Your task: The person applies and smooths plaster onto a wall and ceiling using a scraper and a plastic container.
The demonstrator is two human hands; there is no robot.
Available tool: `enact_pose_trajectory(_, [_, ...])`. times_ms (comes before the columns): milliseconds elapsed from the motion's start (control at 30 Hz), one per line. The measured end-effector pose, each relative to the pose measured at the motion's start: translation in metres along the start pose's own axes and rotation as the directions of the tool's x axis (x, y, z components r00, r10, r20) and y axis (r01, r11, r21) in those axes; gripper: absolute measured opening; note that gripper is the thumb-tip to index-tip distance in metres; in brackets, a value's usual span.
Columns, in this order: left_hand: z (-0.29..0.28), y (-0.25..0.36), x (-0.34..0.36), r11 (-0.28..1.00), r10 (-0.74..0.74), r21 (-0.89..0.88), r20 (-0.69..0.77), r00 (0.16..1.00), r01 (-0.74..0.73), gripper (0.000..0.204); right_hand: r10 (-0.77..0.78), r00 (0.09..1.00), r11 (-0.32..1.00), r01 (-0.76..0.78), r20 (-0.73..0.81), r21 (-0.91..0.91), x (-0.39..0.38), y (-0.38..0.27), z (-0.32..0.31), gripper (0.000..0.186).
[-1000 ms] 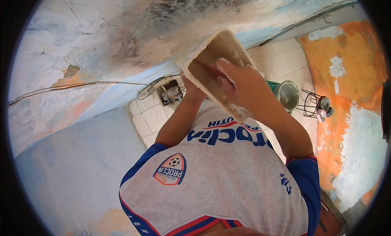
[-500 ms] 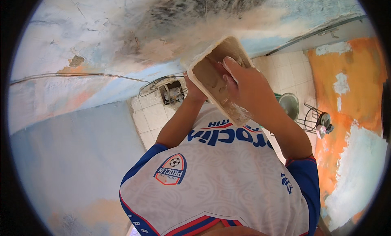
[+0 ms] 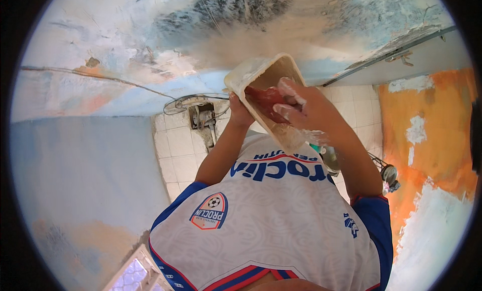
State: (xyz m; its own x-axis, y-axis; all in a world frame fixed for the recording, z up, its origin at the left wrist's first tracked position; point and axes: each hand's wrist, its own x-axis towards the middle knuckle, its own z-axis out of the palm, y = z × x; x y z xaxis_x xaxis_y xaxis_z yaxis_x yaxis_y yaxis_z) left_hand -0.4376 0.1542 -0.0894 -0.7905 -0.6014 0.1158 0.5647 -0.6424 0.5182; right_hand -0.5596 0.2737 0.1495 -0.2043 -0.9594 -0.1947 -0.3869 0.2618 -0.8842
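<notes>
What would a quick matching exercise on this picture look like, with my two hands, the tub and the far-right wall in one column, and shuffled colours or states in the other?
Column one:
1. left hand
2. right hand
3. tub
4. far-right wall

Column two:
A. orange with pale patches
B. smeared white, holding a red scraper
C. off-white and box-shaped
D. holding the tub from outside

Right pairs: 1-D, 2-B, 3-C, 4-A.

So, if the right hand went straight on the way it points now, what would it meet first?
Led by the red scraper it holds, the right hand would probably meet the inside of the cream rectangular tub first; the exact depth is unclear.
</notes>
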Motion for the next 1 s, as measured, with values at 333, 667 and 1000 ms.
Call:
enact_pose_trajectory(333, [0.074,-0.036,-0.024,0.988,0.087,-0.094,-0.307,0.948,-0.122,0.084,0.073,0.995,0.814,-0.025,-0.06,0.58,-0.041,0.045,-0.079,0.02])
enact_pose_trajectory(667, [0.101,-0.027,-0.04,0.972,-0.017,-0.211,-0.492,0.87,-0.1,0.076,0.128,0.983,0.321,0.086,-0.134,0.943,-0.018,0.085,-0.06,0.036])
enact_pose_trajectory(1000, [0.075,0.003,-0.048,0.939,-0.102,-0.34,-0.419,0.902,-0.051,0.074,0.03,0.991,0.255,0.115,-0.127,0.96,0.003,0.055,-0.039,0.042])
